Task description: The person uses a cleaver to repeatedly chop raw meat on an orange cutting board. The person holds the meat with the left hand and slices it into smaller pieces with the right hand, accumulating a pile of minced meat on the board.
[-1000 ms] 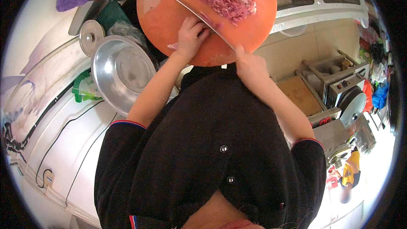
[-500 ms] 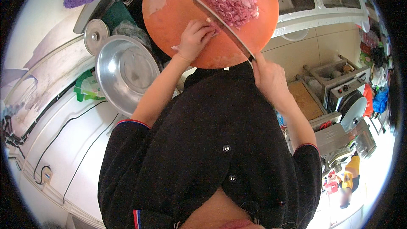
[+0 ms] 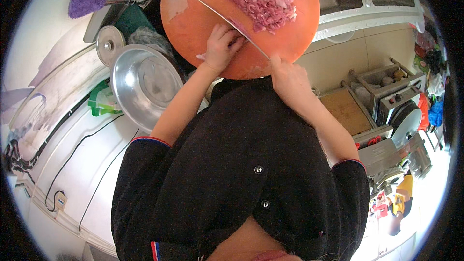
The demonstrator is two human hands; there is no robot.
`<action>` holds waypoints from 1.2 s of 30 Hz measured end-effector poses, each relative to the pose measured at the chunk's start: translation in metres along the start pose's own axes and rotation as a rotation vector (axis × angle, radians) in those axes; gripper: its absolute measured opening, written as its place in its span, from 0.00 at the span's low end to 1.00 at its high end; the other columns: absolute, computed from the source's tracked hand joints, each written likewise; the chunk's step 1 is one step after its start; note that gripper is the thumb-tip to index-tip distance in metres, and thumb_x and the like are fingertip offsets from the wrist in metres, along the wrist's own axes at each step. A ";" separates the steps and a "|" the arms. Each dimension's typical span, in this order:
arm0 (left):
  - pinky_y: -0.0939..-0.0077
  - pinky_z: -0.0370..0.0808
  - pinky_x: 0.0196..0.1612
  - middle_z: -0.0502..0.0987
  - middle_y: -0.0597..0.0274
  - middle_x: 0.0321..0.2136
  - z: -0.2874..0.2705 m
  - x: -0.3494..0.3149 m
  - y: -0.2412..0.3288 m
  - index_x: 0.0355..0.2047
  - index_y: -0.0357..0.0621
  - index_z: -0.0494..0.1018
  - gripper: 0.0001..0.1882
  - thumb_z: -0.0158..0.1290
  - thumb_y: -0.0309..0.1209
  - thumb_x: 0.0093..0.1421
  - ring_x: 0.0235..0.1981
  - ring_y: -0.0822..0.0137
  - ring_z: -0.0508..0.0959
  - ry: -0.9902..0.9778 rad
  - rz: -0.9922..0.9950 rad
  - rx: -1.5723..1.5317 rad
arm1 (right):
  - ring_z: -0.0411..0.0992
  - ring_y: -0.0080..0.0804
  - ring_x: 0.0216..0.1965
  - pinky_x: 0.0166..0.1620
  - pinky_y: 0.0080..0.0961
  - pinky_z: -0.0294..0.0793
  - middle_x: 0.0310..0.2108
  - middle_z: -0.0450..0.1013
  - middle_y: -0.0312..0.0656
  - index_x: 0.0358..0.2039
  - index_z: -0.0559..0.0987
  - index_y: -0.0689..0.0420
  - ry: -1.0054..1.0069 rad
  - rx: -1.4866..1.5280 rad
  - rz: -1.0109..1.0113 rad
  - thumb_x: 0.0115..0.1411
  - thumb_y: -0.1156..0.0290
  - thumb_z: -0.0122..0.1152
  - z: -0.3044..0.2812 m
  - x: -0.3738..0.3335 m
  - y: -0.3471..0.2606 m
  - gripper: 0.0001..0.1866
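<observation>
As the right hand (image 3: 292,83) clamps the knife (image 3: 246,37) by the board's (image 3: 186,31) near edge, slicing meat (image 3: 263,4) looks underway; left hand (image 3: 221,50) curls close, hold unclear: next stroke needs it tucked back.

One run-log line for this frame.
right hand: holding knife | left hand: beside knife | orange board: meat pile | nearby: metal bowl

Over my feed, the left hand (image 3: 222,48) curls its fingers ahead of the torso (image 3: 232,164); the right hand (image 3: 291,81), closed, sits nearer the torso, both forearms (image 3: 182,104) angled inward.
</observation>
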State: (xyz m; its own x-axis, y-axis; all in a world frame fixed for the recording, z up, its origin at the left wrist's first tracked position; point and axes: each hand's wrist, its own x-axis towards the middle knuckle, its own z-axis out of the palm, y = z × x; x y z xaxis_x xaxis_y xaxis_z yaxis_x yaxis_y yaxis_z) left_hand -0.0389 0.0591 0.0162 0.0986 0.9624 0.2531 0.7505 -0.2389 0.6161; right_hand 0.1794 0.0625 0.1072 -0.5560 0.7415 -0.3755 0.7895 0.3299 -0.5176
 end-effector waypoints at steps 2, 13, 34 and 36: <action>0.64 0.73 0.39 0.74 0.56 0.33 0.001 0.000 -0.001 0.27 0.40 0.76 0.10 0.62 0.25 0.42 0.36 0.55 0.74 0.019 0.023 0.006 | 0.73 0.54 0.23 0.26 0.46 0.72 0.21 0.71 0.51 0.37 0.66 0.59 -0.011 0.012 0.008 0.57 0.75 0.50 0.005 -0.009 0.006 0.08; 0.65 0.73 0.38 0.74 0.56 0.31 0.001 0.001 -0.003 0.26 0.40 0.75 0.08 0.61 0.23 0.43 0.35 0.54 0.74 0.052 0.078 -0.011 | 0.73 0.56 0.24 0.26 0.50 0.71 0.20 0.71 0.54 0.34 0.63 0.60 0.030 0.068 -0.021 0.58 0.75 0.47 0.008 0.003 0.004 0.05; 0.66 0.74 0.40 0.75 0.58 0.34 -0.008 -0.001 0.007 0.30 0.41 0.77 0.08 0.61 0.24 0.46 0.38 0.56 0.75 0.106 0.118 -0.065 | 0.72 0.59 0.25 0.28 0.52 0.70 0.23 0.73 0.54 0.36 0.66 0.59 0.104 0.116 0.087 0.61 0.71 0.49 -0.016 -0.020 0.040 0.06; 0.66 0.74 0.40 0.75 0.58 0.34 -0.004 -0.002 0.002 0.30 0.41 0.77 0.08 0.60 0.23 0.47 0.38 0.57 0.75 0.088 0.127 -0.071 | 0.72 0.59 0.26 0.28 0.52 0.70 0.22 0.73 0.54 0.37 0.66 0.58 0.067 0.115 0.083 0.61 0.71 0.48 -0.021 -0.027 0.020 0.06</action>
State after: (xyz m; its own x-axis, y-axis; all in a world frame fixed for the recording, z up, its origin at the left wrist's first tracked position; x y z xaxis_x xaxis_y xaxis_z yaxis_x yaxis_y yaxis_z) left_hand -0.0398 0.0563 0.0200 0.1294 0.9097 0.3946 0.6872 -0.3691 0.6256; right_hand 0.2155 0.0617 0.1230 -0.4683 0.8023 -0.3702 0.7948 0.1995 -0.5732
